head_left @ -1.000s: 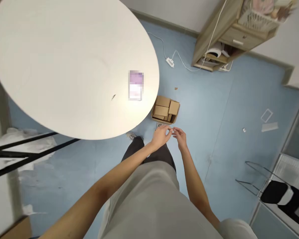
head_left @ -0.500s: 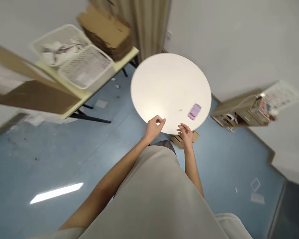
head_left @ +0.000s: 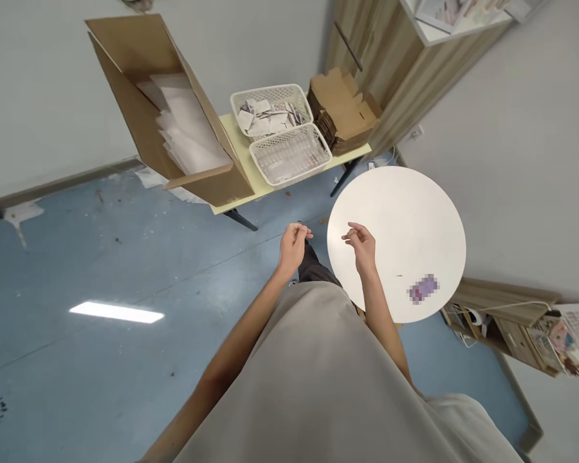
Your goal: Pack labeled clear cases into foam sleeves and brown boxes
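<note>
My left hand (head_left: pixel 293 248) is over the blue floor, left of the white round table (head_left: pixel 429 218). Its fingers are curled together, and whether anything small is between them is hidden. Over the table's left part is my right hand (head_left: pixel 361 247), its fingers loosely bent and apart, holding nothing. A blurred-out purple item (head_left: pixel 423 289) lies near the table's front right edge, with a tiny dark mark to its left.
A yellow table (head_left: pixel 246 154) at the back bears two white baskets (head_left: pixel 289 154), a stack of flat cardboard boxes (head_left: pixel 342 109) and a big open carton (head_left: pixel 174 128) with white sheets. A wooden cabinet (head_left: pixel 390 71) stands behind; a low shelf (head_left: pixel 511 334) is at right.
The view has swung left, so the round table now sits further right and lower, and the yellow table nearer the middle. My left hand's fingers have closed up from a loose ring shape.
</note>
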Tool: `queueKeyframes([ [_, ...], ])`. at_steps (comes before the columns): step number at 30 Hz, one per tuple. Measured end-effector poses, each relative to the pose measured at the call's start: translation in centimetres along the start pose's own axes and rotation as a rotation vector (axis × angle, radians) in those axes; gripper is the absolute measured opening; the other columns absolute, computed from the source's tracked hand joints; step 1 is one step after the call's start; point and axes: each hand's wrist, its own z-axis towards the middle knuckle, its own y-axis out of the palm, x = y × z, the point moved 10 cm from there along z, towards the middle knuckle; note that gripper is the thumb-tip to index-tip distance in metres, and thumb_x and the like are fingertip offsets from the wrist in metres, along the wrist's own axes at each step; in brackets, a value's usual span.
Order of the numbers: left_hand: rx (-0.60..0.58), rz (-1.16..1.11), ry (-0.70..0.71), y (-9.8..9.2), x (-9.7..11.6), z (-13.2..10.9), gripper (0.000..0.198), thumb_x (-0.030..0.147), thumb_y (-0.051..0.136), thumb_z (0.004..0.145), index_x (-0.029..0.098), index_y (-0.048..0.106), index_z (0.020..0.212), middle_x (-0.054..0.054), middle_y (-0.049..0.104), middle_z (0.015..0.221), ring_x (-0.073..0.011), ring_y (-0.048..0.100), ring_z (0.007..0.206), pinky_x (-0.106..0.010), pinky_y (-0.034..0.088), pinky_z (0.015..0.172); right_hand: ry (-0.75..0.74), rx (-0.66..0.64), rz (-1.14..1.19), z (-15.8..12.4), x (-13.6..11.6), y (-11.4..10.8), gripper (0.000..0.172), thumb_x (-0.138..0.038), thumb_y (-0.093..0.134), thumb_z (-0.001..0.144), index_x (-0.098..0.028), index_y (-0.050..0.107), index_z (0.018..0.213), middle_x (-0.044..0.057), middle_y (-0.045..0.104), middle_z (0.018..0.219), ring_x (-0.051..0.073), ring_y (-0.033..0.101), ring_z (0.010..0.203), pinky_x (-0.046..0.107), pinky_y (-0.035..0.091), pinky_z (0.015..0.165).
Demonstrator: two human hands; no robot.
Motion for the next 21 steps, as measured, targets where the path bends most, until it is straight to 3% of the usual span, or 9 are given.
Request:
queueKeyframes([
  [4, 0.106, -0.032, -0.009, -3.1, 0.8, 6.7, 0.011, 0.032, 0.055, 0.103, 0.025, 0.063, 0.106, -0.007, 0.076, 0.109, -0.0217, 0.077, 0.101, -0.042, 0.057, 0.108, -0.014, -0.119, 0.003, 7.6, -1.6, 7.9, 0.033, -0.037, 0.067, 0.080, -0.025, 0.074, 0.111, -0.004, 0.064, 0.084, 0.018, 0.074, 0.086, 0.033, 0.059, 0.088],
  [8, 0.203, -0.047, -0.096, -5.7, 0.4, 14.6, 0.027, 0.030, 0.061, 0.093, 0.026, 0.063, 0.120, -0.013, 0.072, 0.141, -0.0267, 0.070, 0.135, -0.043, 0.054, 0.117, -0.024, -0.283, -0.117, 15.2, -2.4, 16.7, 0.029, -0.028, 0.061, 0.085, -0.025, 0.074, 0.110, -0.005, 0.064, 0.080, 0.018, 0.074, 0.083, 0.031, 0.059, 0.090],
  [11, 0.286, 0.049, -0.203, -7.3, -0.5, 19.6, 0.027, 0.027, 0.066, 0.085, 0.025, 0.064, 0.112, -0.012, 0.075, 0.133, -0.0306, 0.064, 0.141, -0.045, 0.048, 0.123, -0.070, -0.380, -0.360, 20.0, -2.4, 22.1, 0.025, -0.025, 0.061, 0.093, -0.024, 0.077, 0.112, -0.001, 0.073, 0.087, 0.021, 0.076, 0.093, 0.032, 0.057, 0.101],
  [16, 0.309, 0.088, -0.397, -7.8, -2.5, 23.9, 0.015, 0.016, 0.063, 0.077, 0.026, 0.055, 0.084, -0.004, 0.069, 0.090, -0.0300, 0.069, 0.115, -0.043, 0.052, 0.112, 0.006, -0.509, -0.778, 24.5, 0.4, 27.0, 0.029, -0.022, 0.067, 0.102, -0.016, 0.077, 0.128, 0.015, 0.080, 0.125, 0.028, 0.075, 0.120, 0.037, 0.052, 0.113],
  [21, 0.273, 0.086, -0.441, -7.5, -3.6, 24.6, 0.017, 0.015, 0.065, 0.075, 0.026, 0.055, 0.083, -0.001, 0.063, 0.082, -0.0294, 0.067, 0.111, -0.043, 0.052, 0.110, -0.004, -0.624, -0.961, 24.5, 2.4, 28.7, 0.030, -0.024, 0.062, 0.107, -0.013, 0.077, 0.131, 0.021, 0.075, 0.134, 0.032, 0.073, 0.124, 0.038, 0.052, 0.112],
])
